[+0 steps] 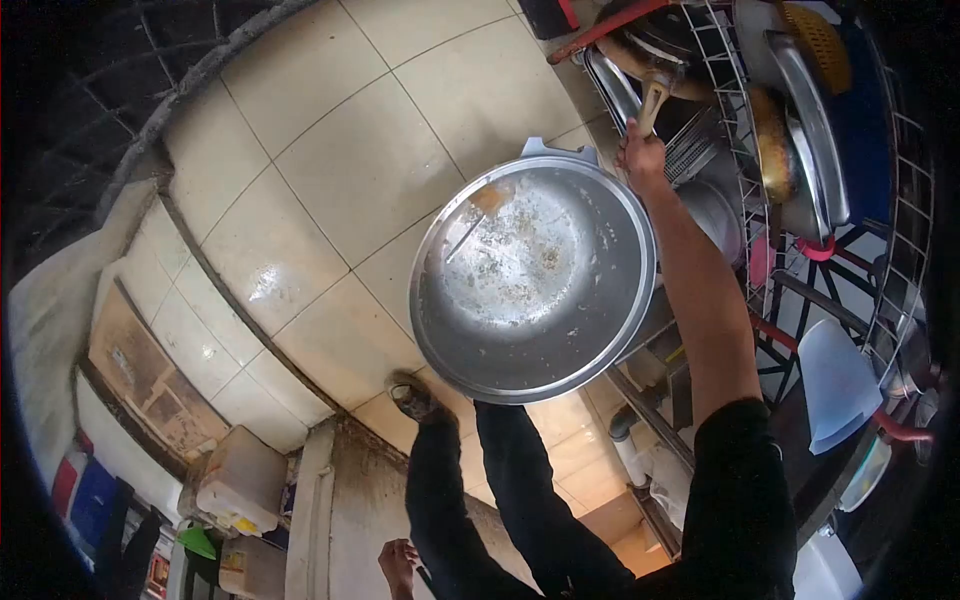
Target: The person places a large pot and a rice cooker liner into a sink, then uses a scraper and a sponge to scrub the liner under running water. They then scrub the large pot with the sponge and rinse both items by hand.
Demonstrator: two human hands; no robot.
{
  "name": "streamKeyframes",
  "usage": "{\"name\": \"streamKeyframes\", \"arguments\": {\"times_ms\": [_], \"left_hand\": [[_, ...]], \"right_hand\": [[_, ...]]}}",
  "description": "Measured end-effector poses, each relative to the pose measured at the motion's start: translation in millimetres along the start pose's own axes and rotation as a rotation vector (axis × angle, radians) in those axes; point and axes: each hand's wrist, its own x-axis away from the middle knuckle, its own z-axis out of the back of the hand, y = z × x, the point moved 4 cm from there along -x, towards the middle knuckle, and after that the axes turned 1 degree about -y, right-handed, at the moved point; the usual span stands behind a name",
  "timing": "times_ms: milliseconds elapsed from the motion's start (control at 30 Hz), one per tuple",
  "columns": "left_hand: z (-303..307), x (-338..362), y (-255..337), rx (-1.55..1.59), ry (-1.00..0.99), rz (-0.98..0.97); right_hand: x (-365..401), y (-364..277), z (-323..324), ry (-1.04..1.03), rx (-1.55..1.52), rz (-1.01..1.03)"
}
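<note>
My right hand (641,158) is closed around the pale, wood-like handle (653,106) of a dark pan (665,35) at the rack, upper right. Below and left of that hand is a wide aluminium basin (520,275), its inside stained and wet-looking, with a brown patch near the far rim. A grey support edge (560,150) sticks out from behind its far side. My left hand (397,565) hangs low by my leg, fingers curled, with a thin dark strip beside them; what they hold is unclear.
A wire dish rack (745,140) along the right carries pans, metal trays and a yellow strainer (818,45). A translucent plastic container (838,385) hangs lower right. Beige tiles (330,180) cover the floor. Plastic tubs (240,480) stand lower left beside a low wall (350,500).
</note>
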Motion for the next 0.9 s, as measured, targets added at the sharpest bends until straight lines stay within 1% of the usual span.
{"name": "streamKeyframes", "arguments": {"times_ms": [33, 67, 100, 133, 167, 200, 267, 300, 333, 367, 400, 433, 467, 500, 567, 600, 633, 667, 700, 733, 767, 833, 900], "left_hand": [[2, -3, -2, -0.005, -0.002, 0.021], [5, -10, -8, 0.242, -0.078, 0.067], [8, -13, -8, 0.247, -0.079, 0.054], [12, -16, -6, 0.073, -0.059, 0.024], [16, -20, -6, -0.103, -0.036, -0.002], [19, -11, 5, -0.104, -0.032, -0.003], [25, 18, 42, -0.03, -0.09, -0.27], [31, 13, 38, -0.035, -0.09, -0.271], [38, 0, 27, -0.05, -0.078, -0.188], [48, -9, 13, -0.068, -0.059, -0.099], [55, -20, -2, 0.123, -0.12, -0.064], [62, -17, 1, 0.304, -0.178, -0.028], [66, -13, 0, 0.201, -0.045, -0.071], [66, -12, 6, -0.043, -0.022, -0.107], [65, -10, 13, -0.084, -0.001, -0.035], [67, -7, 11, -0.093, 0.002, -0.036], [66, -7, 13, -0.097, -0.016, -0.1], [67, -5, 16, -0.102, -0.032, -0.167], [69, -2, 19, -0.11, -0.025, -0.178], [68, 1, 23, -0.082, -0.048, -0.206], [66, 4, 29, -0.057, -0.074, -0.235], [63, 4, 39, -0.128, -0.063, -0.25], [56, 10, 52, -0.176, -0.044, -0.242]], "right_hand": [[4, -9, -3, 0.002, 0.004, 0.006], [9, -17, -5, 0.002, -0.003, -0.056], [10, -25, -11, 0.0, -0.019, -0.114], [8, -37, -16, -0.002, -0.031, -0.105], [7, -47, -21, -0.024, -0.125, -0.137], [5, -48, -24, -0.046, -0.214, -0.177], [-13, -41, -24, -0.054, -0.171, -0.184], [-22, -40, -20, -0.067, -0.132, -0.175], [-25, -39, -19, -0.1, -0.219, -0.19], [-27, -38, -20, -0.106, -0.228, -0.195], [-24, -41, -20, -0.113, -0.238, -0.176], [-13, -42, -20, -0.112, -0.249, -0.165], [-5, -42, -21, -0.085, -0.168, -0.208], [-1, -37, -20, -0.08, -0.175, -0.217], [4, -29, -19, -0.045, -0.259, -0.261], [5, -19, -18, -0.017, -0.267, -0.271], [3, -1, -12, -0.011, -0.274, -0.275], [3, 14, -7, -0.111, -0.286, -0.212], [22, -2, -12, -0.21, -0.299, -0.146], [44, -8, -11, -0.047, -0.452, -0.2], [47, 4, -4, -0.038, -0.466, -0.198], [49, 41, 11, -0.158, -0.17, -0.107], [107, 25, 25, -0.077, -0.016, 0.254]]}}
